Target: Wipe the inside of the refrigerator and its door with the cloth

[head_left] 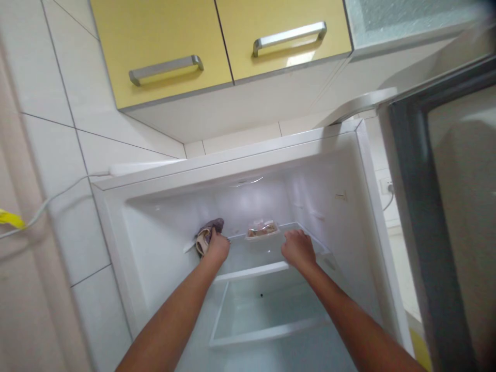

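Both my arms reach into an open white fridge (360, 170). My left hand (217, 247) is closed around a crumpled grey and beige cloth (207, 233), held against the left inner wall just above the glass shelf (251, 270). My right hand (297, 249) rests knuckles up on the same shelf, fingers curled toward its back; whether it grips anything is hidden. A clear tray of packed food (262, 229) sits at the back of the shelf between my hands.
A lower shelf (267, 330) lies beneath. The fridge door (445, 206) stands open at the right. Yellow wall cabinets with metal handles (166, 68) hang overhead. White tiled wall and a white cable (54, 196) are at the left.
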Demonstrator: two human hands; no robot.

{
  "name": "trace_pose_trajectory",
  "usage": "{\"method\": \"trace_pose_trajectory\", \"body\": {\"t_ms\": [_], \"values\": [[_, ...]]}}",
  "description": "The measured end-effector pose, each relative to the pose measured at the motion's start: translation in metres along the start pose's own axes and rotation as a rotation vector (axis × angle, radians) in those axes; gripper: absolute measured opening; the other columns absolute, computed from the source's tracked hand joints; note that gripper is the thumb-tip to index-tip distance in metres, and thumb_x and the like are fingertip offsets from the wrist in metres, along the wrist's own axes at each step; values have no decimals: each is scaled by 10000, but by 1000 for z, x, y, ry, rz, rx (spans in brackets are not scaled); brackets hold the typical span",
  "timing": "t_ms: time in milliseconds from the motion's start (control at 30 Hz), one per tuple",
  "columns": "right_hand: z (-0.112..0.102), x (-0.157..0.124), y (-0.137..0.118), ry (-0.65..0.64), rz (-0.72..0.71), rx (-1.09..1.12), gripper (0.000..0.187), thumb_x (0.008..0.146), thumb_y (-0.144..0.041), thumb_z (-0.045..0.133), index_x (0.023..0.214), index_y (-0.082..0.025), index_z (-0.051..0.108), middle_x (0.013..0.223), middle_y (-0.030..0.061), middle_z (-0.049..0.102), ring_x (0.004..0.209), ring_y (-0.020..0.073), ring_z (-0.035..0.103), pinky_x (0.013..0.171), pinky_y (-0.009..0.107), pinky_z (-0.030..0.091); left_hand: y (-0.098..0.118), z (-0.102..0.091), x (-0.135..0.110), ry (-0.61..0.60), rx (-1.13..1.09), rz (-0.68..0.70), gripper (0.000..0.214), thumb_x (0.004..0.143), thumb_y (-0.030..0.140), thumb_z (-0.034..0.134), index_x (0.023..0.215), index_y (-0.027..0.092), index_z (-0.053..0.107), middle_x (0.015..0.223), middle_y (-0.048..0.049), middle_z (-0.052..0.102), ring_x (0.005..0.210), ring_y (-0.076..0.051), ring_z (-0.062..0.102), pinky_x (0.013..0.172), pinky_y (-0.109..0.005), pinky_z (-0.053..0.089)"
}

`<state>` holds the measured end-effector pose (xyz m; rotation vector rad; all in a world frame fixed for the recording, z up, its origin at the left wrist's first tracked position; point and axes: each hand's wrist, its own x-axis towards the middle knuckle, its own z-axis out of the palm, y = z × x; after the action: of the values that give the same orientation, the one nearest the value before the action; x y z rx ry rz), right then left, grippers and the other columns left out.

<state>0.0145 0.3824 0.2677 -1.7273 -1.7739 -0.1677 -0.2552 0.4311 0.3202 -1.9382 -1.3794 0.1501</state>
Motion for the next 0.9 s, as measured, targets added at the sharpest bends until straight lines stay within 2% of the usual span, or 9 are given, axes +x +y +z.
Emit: {"method": "trace_pose_trajectory", "body": {"t_ms": [100,200,300,400,500,600,733,800,900], "values": [[-1,-1,0,-12,3,2,258,873,-189,492,1036,-146,687,1124,148,699,1122,266,584,882,352,402,2,-18,-35,-80,56,-38,251,815,190,588,981,111,759,949,-214,759,1056,-346,662,1114,-672,267],[-1,-1,0,-20,8,1,262,870,-185,498,1048,-142,686,1131,152,699,1126,263,586,881,348,401,3,-43,-78,-104,78,-27,299,764,171,549,950,114,777,1021,-228,756,1147,-338,629,1176,-574,216],[-1,-1,0,-23,-1,-3,253,869,-178,499,1030,-145,690,1122,151,701,1125,254,589,883,340,398,4,-63,-121,-109,97,-29,432,739,247,570,1107,95,739,1212,-221,706,1309,-358,523,1222,-540,148],[-1,-2,0,-16,-8,-4,256,870,-174,491,1028,-143,690,1116,152,700,1121,254,589,881,340,397,2,-75,-156,-88,136,-41,686,688,334,649,1315,59,611,1438,-236,552,1425,-401,382,1251,-547,79],[0,-2,0,-11,-11,-2,258,869,-166,479,1015,-137,689,1109,153,701,1116,257,590,873,343,396,-6,-84,-174,13,159,-101,669,733,277,615,1370,77,568,1488,-212,508,1439,-383,366,1267,-523,54],[0,-2,0,-7,-17,7,257,866,-166,481,1026,-139,681,1115,148,702,1117,257,588,870,344,395,-17,-99,-167,130,183,-174,604,775,224,561,1363,86,579,1491,-204,506,1430,-394,369,1264,-535,33],[1,-1,0,6,-16,21,253,862,-164,488,1044,-139,662,1126,151,699,1117,256,582,880,348,387,-36,-117,-122,232,259,-251,571,775,181,533,1324,37,594,1472,-254,498,1408,-459,341,1218,-635,12],[1,-1,1,14,-15,28,251,861,-157,481,1037,-139,659,1117,150,699,1110,258,583,879,352,385,-46,-118,-93,225,268,-249,517,773,180,537,1258,33,640,1410,-267,547,1341,-463,404,1193,-663,51],[1,0,1,22,-16,40,254,859,-153,473,1032,-146,660,1103,143,702,1100,263,584,880,361,382,-60,-107,-50,144,255,-223,474,754,187,581,1199,59,679,1379,-257,579,1284,-436,457,1177,-651,110]]}}
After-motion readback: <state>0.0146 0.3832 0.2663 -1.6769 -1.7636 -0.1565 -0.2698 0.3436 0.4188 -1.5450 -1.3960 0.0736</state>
